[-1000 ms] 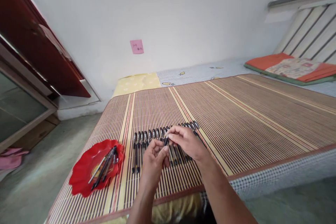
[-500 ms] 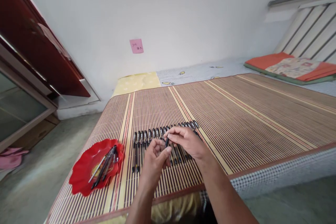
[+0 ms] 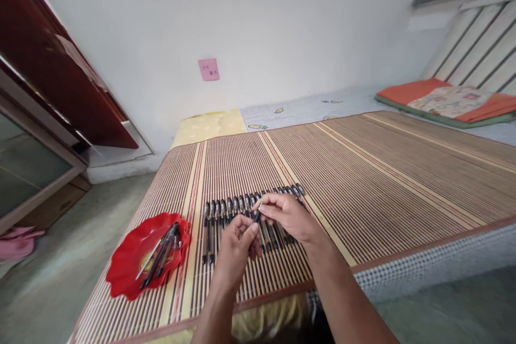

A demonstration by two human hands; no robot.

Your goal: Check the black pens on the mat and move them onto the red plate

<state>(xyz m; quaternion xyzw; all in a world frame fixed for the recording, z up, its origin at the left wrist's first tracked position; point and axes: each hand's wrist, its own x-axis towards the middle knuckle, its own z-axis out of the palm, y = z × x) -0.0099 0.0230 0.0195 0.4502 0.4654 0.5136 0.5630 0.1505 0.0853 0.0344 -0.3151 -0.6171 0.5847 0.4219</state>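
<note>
Where the left hand and the right hand come together: a dark pen piece, tilted, held just above the row of pens.
Left grip: thumb and fingers narrowed on the lower end of the piece; how much lies hidden inside I cannot tell.
Right grip: thumb and fingertips pinched at the upper end, by a small pale tip.
Row: pens side by side on a striped mat, dark caps at the far end, the middle partly covered by the hands.
Red dish: wavy-rimmed, on the mat left of the row, loose pen parts lying inside.
Bed: under the mat, with a folded orange quilt at the far right.
Wall: a pink note on it.
</note>
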